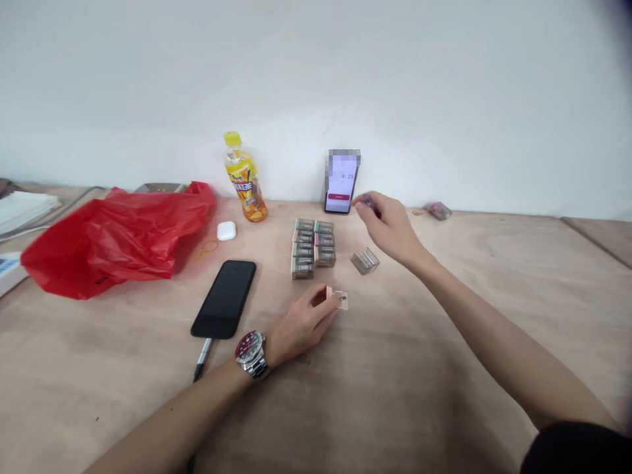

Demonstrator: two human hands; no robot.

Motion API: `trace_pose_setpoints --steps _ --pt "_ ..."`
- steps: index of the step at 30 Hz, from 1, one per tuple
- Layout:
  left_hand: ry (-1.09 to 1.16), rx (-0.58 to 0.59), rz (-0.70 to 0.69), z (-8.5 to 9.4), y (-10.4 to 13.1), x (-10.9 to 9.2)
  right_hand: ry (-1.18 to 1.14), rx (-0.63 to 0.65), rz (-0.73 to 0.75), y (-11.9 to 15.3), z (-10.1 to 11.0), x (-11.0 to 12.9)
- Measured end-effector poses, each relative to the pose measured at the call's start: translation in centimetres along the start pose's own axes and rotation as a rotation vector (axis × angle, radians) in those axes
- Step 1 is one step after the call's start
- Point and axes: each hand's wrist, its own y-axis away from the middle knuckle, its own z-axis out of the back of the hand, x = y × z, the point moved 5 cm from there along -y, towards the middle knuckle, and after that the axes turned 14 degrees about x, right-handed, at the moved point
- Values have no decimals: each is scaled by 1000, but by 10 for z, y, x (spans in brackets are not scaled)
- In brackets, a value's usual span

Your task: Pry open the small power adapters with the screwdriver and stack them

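Note:
My left hand (306, 319), with a watch on its wrist, pinches a pale pink pencil sharpener (343, 300) low over the table; a small metal part shows on its face. My right hand (388, 224) is raised in front of the propped phone, its fingers closed on a small dark purplish piece (368, 201) that is mostly hidden. Between the hands, a clear smoky plastic case (365, 261) lies on the table. Just beyond my left hand, several small boxy sharpeners (303, 268) with smoky translucent bodies and coloured ends stand packed in two columns.
A phone (339, 187) with a timer leans on the wall. A drink bottle (244, 181), white earbud case (226, 231), rubber bands (208, 247), black phone (224, 299) on a cable and red plastic bag (118, 237) lie leftward. A small pinkish clear object (438, 210) sits back right.

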Motion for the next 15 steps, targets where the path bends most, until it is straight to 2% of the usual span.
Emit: trace_pose_setpoints --steps 3,7,11,15 --pt "13 4 -10 0 0 0 -182 134 75 49 -5 17" --pt "24 2 -10 0 1 1 -265 313 50 96 -31 8" --pt "0 -31 -36 3 2 -2 -307 347 -20 118 -51 -7" --pt "-1 -37 -72 5 4 -5 -330 395 -26 123 -57 -6"
